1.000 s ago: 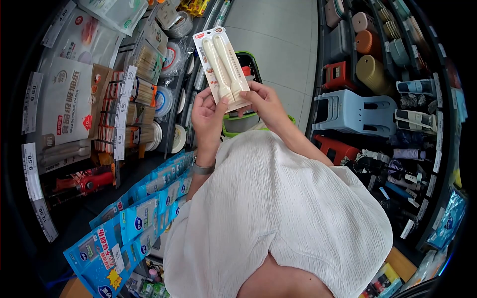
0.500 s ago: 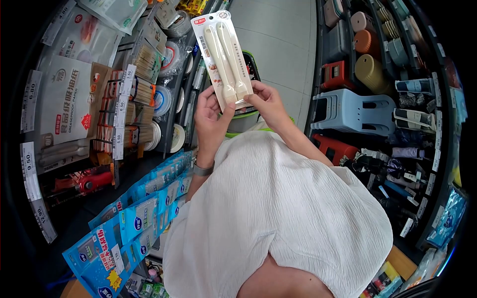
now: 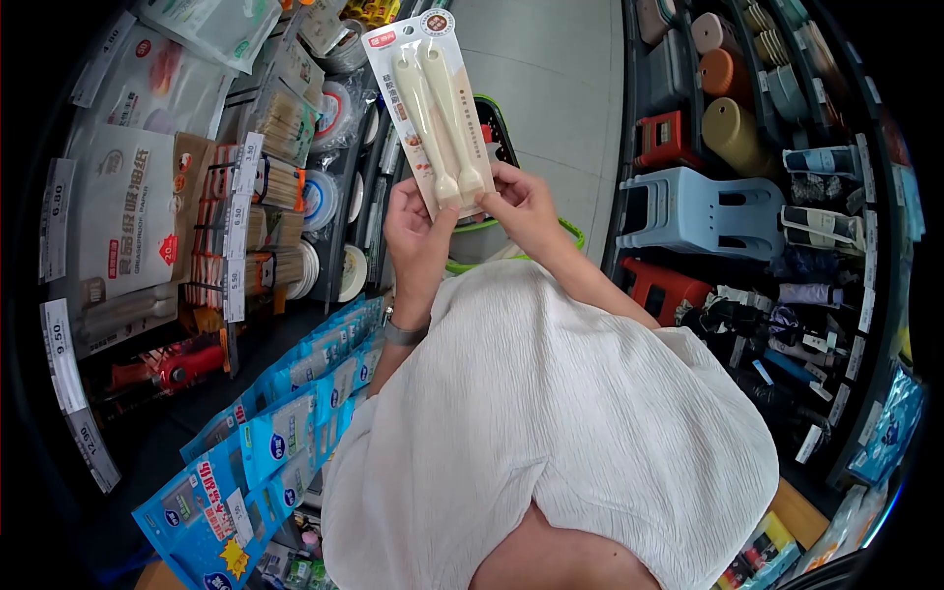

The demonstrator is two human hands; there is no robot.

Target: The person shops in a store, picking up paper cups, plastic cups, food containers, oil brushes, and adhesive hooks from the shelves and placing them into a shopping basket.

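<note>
Both my hands hold up a carded pack of basting brushes point(image 3: 439, 123), two cream-coloured brushes side by side under clear plastic. Its hanging hole is at the top, and the brush heads point down toward me. My left hand point(image 3: 417, 234), with a grey band on the wrist, pinches the lower left corner between thumb and fingers. At the lower right edge, my right hand point(image 3: 526, 209) grips the card with its thumb in front. Behind the pack, a shopping basket with a green rim point(image 3: 578, 236) is partly hidden by the card and my hands.
On the left, shelves hold greaseproof paper packs point(image 3: 133, 202), bundled wooden skewers point(image 3: 280, 182) and price strips. Blue packets point(image 3: 275, 433) hang beside my left arm. A light blue plastic stool point(image 3: 678, 211) and a red box point(image 3: 669, 290) sit on the right shelves. Tiled floor point(image 3: 560, 88) lies ahead.
The pack of basting brushes has shifted slightly left and tilted a little more to the left. Both hands keep their hold on its lower end.
</note>
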